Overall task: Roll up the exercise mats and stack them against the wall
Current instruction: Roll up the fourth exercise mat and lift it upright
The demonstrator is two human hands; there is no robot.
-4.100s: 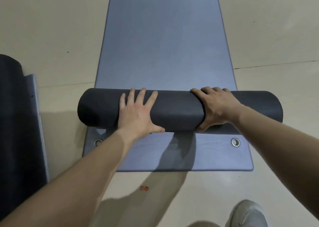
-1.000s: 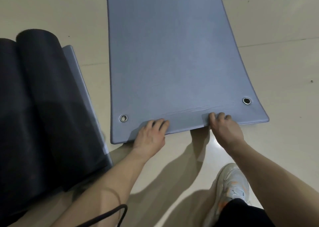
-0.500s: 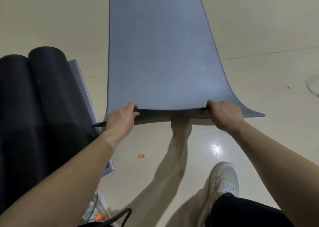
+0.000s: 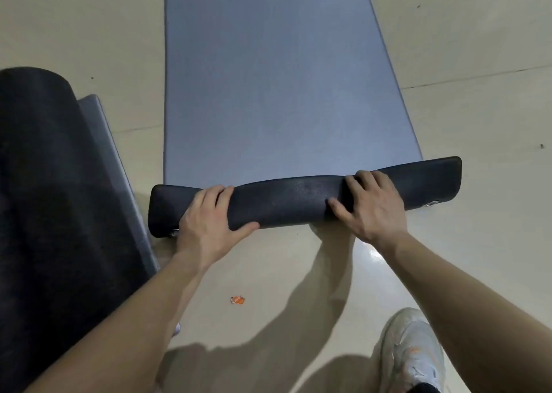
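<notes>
From the head camera, the blue-grey exercise mat (image 4: 283, 79) lies flat on the floor (image 4: 478, 49), stretching away from you, but its near end no longer lies flat. A second ago that end rested on the floor with both grommets facing up, and half a second ago you had it lifted clear. Now you have turned it over onto the mat, so the dark underside (image 4: 286, 201) faces up as a first loose turn. Your left hand (image 4: 209, 216) grips this turn near its left end, fingers curled over the top and thumb along the near side. Your right hand (image 4: 370, 210) grips it right of the middle in the same way, with the thumb spread on the dark surface. The right grommet (image 4: 431, 204) now peeks out beneath the fold. The turn sits crooked, with its right end further from you than its left, so the roll is likely to come out skewed unless you square it before pushing on. Almost the whole mat is still unrolled, so this one has only just been started. A rolled mat (image 4: 44, 198) lies just to your left, an orange scrap (image 4: 237, 300) sits on the floor near you, and your shoe (image 4: 409, 351) shows at the lower right.
</notes>
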